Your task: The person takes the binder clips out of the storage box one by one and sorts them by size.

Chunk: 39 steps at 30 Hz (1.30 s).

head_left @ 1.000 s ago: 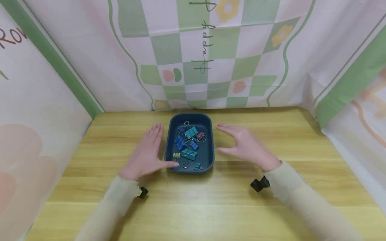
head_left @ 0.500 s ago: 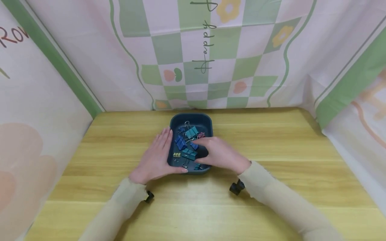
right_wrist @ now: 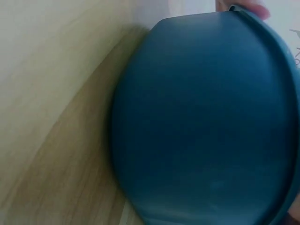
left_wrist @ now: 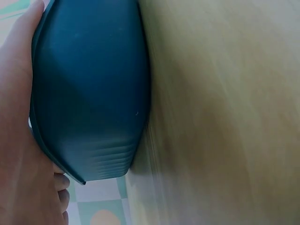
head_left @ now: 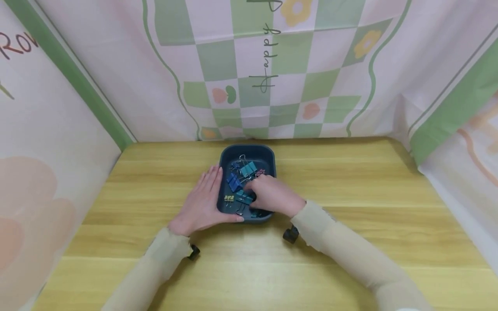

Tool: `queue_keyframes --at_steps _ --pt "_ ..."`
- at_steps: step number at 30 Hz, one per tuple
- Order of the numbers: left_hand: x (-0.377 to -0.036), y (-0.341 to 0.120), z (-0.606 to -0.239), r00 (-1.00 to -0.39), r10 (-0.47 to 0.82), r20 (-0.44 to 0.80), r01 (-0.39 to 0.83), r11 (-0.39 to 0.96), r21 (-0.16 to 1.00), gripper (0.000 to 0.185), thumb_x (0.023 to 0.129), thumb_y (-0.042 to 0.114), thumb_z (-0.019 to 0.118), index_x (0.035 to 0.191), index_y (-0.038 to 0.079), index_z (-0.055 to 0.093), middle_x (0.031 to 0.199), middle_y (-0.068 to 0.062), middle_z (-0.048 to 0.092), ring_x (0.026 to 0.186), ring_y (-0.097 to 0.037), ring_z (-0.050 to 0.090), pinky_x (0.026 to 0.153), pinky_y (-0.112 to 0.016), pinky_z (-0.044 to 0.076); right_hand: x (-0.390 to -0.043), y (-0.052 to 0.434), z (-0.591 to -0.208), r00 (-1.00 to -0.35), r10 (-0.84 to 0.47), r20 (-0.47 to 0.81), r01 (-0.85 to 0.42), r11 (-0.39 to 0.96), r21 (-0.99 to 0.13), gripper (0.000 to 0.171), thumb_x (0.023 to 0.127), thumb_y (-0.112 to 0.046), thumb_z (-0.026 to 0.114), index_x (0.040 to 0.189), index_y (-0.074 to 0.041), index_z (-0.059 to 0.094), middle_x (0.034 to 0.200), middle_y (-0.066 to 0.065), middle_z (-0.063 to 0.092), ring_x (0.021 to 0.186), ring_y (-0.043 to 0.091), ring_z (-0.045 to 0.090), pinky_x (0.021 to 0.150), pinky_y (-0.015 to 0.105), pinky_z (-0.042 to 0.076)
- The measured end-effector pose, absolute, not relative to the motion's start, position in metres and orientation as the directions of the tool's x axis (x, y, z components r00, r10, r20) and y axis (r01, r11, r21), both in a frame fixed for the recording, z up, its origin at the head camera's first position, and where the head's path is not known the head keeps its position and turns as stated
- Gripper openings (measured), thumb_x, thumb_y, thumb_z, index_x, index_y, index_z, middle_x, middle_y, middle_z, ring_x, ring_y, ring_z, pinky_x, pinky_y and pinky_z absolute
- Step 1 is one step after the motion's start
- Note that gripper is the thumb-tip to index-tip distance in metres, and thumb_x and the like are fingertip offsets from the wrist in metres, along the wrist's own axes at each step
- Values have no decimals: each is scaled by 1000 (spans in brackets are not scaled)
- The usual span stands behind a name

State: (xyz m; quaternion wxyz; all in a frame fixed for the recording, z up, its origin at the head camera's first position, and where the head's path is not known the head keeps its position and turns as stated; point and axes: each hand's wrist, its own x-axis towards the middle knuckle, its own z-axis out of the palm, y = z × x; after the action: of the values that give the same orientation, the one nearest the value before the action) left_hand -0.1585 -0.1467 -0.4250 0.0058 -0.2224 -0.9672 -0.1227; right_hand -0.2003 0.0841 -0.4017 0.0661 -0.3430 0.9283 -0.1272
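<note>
A dark blue tray (head_left: 247, 149) holds several binder clips. Along the tray's left side lies my left hand (head_left: 202, 203), its fingers straight and its thumb along the front rim. The left wrist view has this hand (left_wrist: 18, 126) against the rim. My right hand (head_left: 274, 195) reaches over the right rim into the tray, finger and thumb apart near a teal binder clip (head_left: 244, 197). It covers part of the clips. Beside it are a dark blue binder clip (head_left: 234, 182), another teal binder clip (head_left: 248, 169), a yellow binder clip (head_left: 229, 198) and a partly hidden pink binder clip (head_left: 260, 172).
The tray stands on a wooden table (head_left: 241, 268), near its back edge. Behind the table hangs a checkered cloth (head_left: 253, 95), and another printed cloth (head_left: 50, 142) hangs at the left. Black wrist cameras (head_left: 290, 234) hang below both sleeves.
My right hand has moved left from beside the tray to inside it, over the clips. My left hand has come right, up against the tray's side and front rim.
</note>
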Motion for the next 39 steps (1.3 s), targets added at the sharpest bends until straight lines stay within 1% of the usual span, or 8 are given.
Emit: queue_keyframes --at_steps 7,14,16,22,28,31,35,39 --pt "-158 -148 -425 -904 424 58 424 871 249 142 68 100 43 163 3 1 169 -13 -4 154 -21 -8 124 -39 3 -201 80 -402 -760 -647 -58 -609 740 -286 31 83 -22 86 111 -12 79 109 2 75 98 15 69 89 34 57" --pt "-158 -148 -425 -904 423 61 423 868 259 142 68 100 44 163 2 3 170 -12 -3 154 -20 -8 124 -39 4 -203 81 -404 -767 -641 -43 -596 735 -325 34 83 -22 85 113 -10 77 103 2 75 82 9 64 80 30 59" --pt "-158 -148 -425 -905 422 62 423 869 257 142 68 100 44 163 2 4 170 -12 -3 154 -20 -8 124 -39 4 -203 81 -405 -769 -639 -14 -596 725 -345 34 83 -21 84 114 -9 77 103 3 75 81 9 64 79 29 59" --pt "-158 -148 -424 -906 419 60 419 869 263 141 68 99 45 163 3 4 170 -12 -3 154 -20 -8 124 -40 5 -204 84 -408 -764 -639 88 -613 678 -405 38 84 -18 83 120 -8 76 113 5 75 94 12 68 87 31 58" --pt "-159 -147 -426 -907 417 62 418 871 258 142 67 100 45 163 3 4 170 -13 -1 154 -21 -7 124 -41 6 -203 89 -409 -754 -623 206 -640 628 -443 37 85 -17 84 119 -6 76 111 7 75 95 16 69 86 32 58" --pt "-159 -146 -426 -909 413 64 414 871 264 142 67 99 47 163 3 5 170 -13 0 154 -20 -7 124 -41 6 -203 94 -407 -749 -602 277 -653 595 -470 37 85 -15 84 119 -6 75 112 7 75 97 17 69 86 32 58" --pt "-160 -145 -426 -911 406 69 409 872 268 142 67 98 50 163 3 5 170 -13 1 154 -20 -7 124 -40 6 -206 104 -400 -722 -578 381 -686 528 -500 36 86 -10 83 121 -3 74 113 10 74 99 21 71 85 34 59" --pt "-160 -145 -426 -909 411 70 414 870 266 144 66 100 47 163 2 6 169 -15 1 154 -21 -6 124 -40 6 -210 117 -388 -687 -545 480 -726 486 -487 36 87 -6 82 121 -1 73 114 14 73 99 26 71 85 38 59"
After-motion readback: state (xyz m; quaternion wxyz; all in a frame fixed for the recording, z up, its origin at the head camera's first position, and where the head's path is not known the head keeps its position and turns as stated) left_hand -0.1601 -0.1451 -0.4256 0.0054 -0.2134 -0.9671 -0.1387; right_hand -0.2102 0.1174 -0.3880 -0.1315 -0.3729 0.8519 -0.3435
